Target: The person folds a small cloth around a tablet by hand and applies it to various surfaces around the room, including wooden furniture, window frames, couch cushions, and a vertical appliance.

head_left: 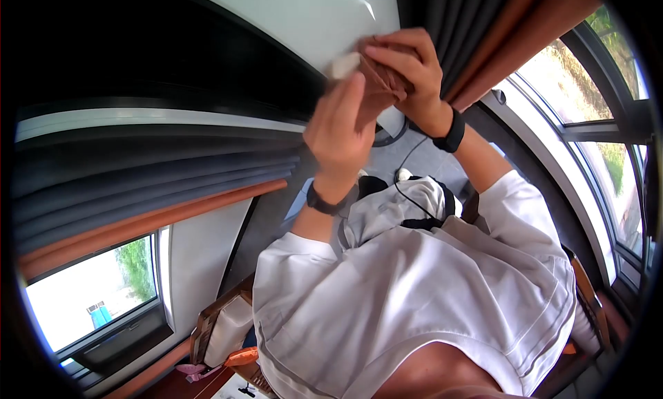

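Note:
A crumpled brown cloth (383,84) is raised between my two hands at the upper middle. My right hand (418,71) grips its right side, fingers bent over the folds. Against the cloth's left and lower side is my left hand (338,126), its fingers closed on the fabric and slightly blurred. A small whitish piece (344,66) shows at the cloth's left edge, just above my left fingertips; it is too blurred to identify. Dark bands circle both wrists.
Beyond my hands is a white surface (276,19) beside a large black panel (152,46). Grey and orange curtains (138,181) hang left and upper right, near windows. A black cable (407,167) runs down to my lap. Wooden chair arms (214,316) flank my body.

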A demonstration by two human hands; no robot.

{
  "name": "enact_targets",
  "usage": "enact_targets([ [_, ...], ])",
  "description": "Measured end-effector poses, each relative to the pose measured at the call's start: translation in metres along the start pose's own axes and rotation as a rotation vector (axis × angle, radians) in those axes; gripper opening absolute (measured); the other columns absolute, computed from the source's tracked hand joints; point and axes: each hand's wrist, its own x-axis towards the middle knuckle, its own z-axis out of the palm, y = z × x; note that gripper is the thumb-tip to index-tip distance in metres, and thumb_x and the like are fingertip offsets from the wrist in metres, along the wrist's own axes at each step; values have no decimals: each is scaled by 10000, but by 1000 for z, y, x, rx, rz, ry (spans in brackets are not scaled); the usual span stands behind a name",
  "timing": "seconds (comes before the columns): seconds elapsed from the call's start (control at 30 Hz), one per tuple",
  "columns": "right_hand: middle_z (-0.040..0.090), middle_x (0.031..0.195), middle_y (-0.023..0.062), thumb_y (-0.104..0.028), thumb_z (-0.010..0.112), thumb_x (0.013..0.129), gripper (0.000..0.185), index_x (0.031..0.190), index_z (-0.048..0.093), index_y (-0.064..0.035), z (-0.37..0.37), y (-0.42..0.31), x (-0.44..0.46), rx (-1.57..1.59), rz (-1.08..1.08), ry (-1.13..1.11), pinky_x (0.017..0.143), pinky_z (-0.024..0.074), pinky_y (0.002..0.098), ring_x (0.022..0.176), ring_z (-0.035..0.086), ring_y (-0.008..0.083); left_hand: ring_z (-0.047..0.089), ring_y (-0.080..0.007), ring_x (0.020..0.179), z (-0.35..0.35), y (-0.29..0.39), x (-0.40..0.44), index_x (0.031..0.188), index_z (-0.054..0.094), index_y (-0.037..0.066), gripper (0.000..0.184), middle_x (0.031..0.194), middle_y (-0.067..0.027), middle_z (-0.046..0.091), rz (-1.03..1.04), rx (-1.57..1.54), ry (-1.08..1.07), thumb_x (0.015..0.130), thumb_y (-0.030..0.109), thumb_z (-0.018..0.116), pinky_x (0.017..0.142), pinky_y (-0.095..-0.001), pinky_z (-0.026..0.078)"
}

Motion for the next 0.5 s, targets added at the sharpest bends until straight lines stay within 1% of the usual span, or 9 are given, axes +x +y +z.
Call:
enact_targets([
  [0.03,671,1106,53,17,831,649,457,1072,743,-133,2,1,8,-12,-28,21,778,521,316,967,627,237,706,-343,965,-2,-1,8,1246,635,-26,530,1150,-158,710,16,11,41,738,-90,771,826,-380,573],
  [0.07,621,1128,147,-17,836,688,429,1100,724,-57,-1,0,18,-52,-116,-38,767,526,307,939,633,274,706,-336,979,-5,1,14,1245,633,-32,528,1152,-161,709,11,-2,80,740,-91,774,838,-377,573],
  [0.13,620,1128,145,-13,834,688,433,1105,724,-60,6,-7,22,-52,-103,-1,763,528,305,932,635,273,707,-326,998,-3,-3,16,1236,628,-48,523,1151,-169,707,-32,-68,152,742,-74,798,868,-370,570],
  [0.23,617,1135,137,-28,840,691,432,1105,723,-73,10,-3,8,-60,-78,33,771,524,311,938,624,267,706,-335,995,-2,-9,7,1227,631,-43,521,1140,-167,709,9,-26,109,740,-56,817,868,-373,569],
  [0.3,617,1138,133,-40,844,695,428,1103,721,-81,11,5,-13,-78,-64,31,780,519,314,945,616,263,705,-354,959,10,-19,-13,1219,643,-18,538,1126,-155,713,24,-38,115,721,-30,847,854,-390,567],
  [0.4,608,1142,134,-50,847,705,448,1125,699,-94,15,15,-50,-74,33,21,791,514,329,955,607,262,703,-351,924,22,-28,-41,1214,664,32,542,1096,-148,715,-39,-100,15,705,-33,840,813,-392,572],
  [0.47,601,1141,138,-46,852,700,467,1132,682,-92,11,24,-79,-90,87,-14,802,522,338,975,611,271,703,-347,920,29,-31,-57,1213,666,40,543,1088,-145,716,-62,-120,-48,702,-40,833,813,-391,576],
  [0.5,611,1145,129,-19,839,686,471,1128,691,-90,9,24,-91,-84,123,-10,801,521,342,979,609,274,703,-346,919,31,-32,-67,1212,667,44,544,1083,-144,716,-71,-130,-81,701,-44,830,813,-391,577],
])
